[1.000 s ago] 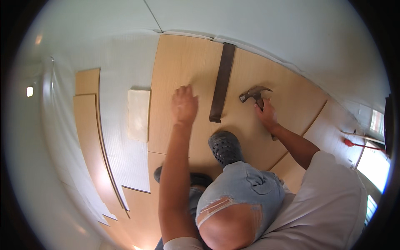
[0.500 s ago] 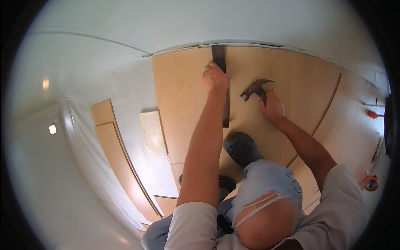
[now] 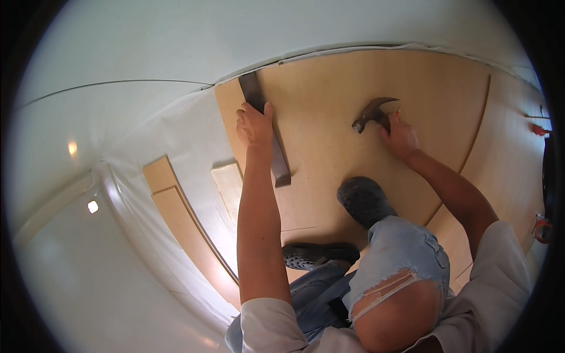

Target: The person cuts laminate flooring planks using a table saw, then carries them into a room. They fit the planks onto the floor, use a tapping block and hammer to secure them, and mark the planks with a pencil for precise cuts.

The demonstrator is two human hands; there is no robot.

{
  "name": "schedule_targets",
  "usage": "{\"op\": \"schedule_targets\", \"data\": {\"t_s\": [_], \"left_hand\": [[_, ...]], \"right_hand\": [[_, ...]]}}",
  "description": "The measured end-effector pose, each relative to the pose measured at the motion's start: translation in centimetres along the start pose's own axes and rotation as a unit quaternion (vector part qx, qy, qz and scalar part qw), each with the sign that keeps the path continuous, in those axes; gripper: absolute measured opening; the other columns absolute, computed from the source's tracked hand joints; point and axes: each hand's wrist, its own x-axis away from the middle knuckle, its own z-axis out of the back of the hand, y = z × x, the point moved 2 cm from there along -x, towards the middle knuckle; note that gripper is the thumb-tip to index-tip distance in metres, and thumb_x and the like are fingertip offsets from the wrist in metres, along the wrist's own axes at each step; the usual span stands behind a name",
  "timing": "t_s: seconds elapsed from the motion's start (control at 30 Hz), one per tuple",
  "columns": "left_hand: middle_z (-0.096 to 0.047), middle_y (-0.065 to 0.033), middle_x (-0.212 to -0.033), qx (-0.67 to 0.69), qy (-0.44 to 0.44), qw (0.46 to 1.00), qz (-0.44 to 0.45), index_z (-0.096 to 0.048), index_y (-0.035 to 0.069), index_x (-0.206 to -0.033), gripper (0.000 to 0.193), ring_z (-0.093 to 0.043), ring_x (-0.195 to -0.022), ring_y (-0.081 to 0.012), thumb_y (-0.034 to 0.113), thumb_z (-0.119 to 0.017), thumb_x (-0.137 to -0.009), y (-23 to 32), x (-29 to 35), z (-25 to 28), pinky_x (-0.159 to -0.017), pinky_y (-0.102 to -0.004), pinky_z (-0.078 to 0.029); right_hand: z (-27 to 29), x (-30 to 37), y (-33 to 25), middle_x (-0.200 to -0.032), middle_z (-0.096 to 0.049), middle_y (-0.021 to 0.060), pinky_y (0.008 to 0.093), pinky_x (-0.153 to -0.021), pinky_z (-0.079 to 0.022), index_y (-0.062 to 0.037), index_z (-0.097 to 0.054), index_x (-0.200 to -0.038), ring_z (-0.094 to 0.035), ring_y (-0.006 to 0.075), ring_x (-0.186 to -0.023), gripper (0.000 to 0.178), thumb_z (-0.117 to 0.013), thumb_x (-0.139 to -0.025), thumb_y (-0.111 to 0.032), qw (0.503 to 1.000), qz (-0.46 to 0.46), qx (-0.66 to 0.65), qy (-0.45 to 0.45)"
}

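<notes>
My left hand point(image 3: 255, 125) is wrapped round a dark flat metal pull bar point(image 3: 281, 162), which lies slantwise on the light wood floor planks point(image 3: 329, 100). The bar's far end reaches the gap along the wall, and its near end is bent up into a lip. To the right, my right hand point(image 3: 403, 138) grips a claw hammer point(image 3: 371, 113) close to its head. The hammer is held above the planks, apart from the bar, and its handle is mostly hidden by my hand.
A pale block point(image 3: 226, 182) sits on the white underlay point(image 3: 194, 135) by the planks' left edge. Loose planks point(image 3: 188, 229) lie farther left. My shoes point(image 3: 365, 200) rest on the floor. An orange-and-silver tape measure point(image 3: 541, 228) and a red-handled tool point(image 3: 538, 129) are at far right.
My left hand has moved left with the pull bar, closer to the planks' left edge, and the bar is now slanted. The hammer stays raised in my right hand. The view has shifted.
</notes>
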Motion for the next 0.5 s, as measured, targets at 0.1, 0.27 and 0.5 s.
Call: {"op": "schedule_targets", "data": {"t_s": [0.1, 0.27, 0.5], "left_hand": [[-0.062, -0.0205, -0.109, -0.005, -0.002, 1.000, 0.000, -0.056, -0.002, -0.110, 0.056, -0.067, -0.099, -0.0370, 0.050, -0.065, -0.092, -0.4, -0.6, -0.6, -0.082, -0.0467, -0.058], [-0.060, -0.0202, -0.111, -0.007, 0.008, 1.000, 0.029, -0.054, -0.002, -0.110, 0.056, -0.066, -0.100, -0.0365, 0.050, -0.065, -0.093, 0.2, -0.5, -1.3, -0.079, -0.0455, -0.058], [-0.059, -0.0183, -0.105, 0.012, 0.053, 0.998, 0.011, -0.055, -0.001, -0.108, 0.055, -0.065, -0.096, -0.0366, 0.051, -0.066, -0.092, 0.0, 0.1, -2.0, -0.077, -0.0466, -0.057]], "right_hand": [[0.1, 0.1, 0.1, -0.086, -0.068, 0.0239, 0.0528, -0.070, -0.054, -0.0056, -0.052, -0.113, -0.068, 0.0420, -0.078, 0.038, -0.064, -0.092, -0.036, 1.000, 0.009, -0.007, 0.004], [0.4, 0.0, -0.2, -0.086, -0.068, 0.0246, 0.0542, -0.070, -0.053, -0.0050, -0.052, -0.115, -0.068, 0.0430, -0.078, 0.041, -0.065, -0.091, -0.035, 1.000, -0.013, -0.001, -0.023], [0.7, 0.0, -0.2, -0.086, -0.067, 0.0249, 0.0547, -0.070, -0.053, -0.0064, -0.052, -0.117, -0.067, 0.0439, -0.080, 0.038, -0.064, -0.093, -0.034, 1.000, -0.001, 0.020, 0.003]]}}
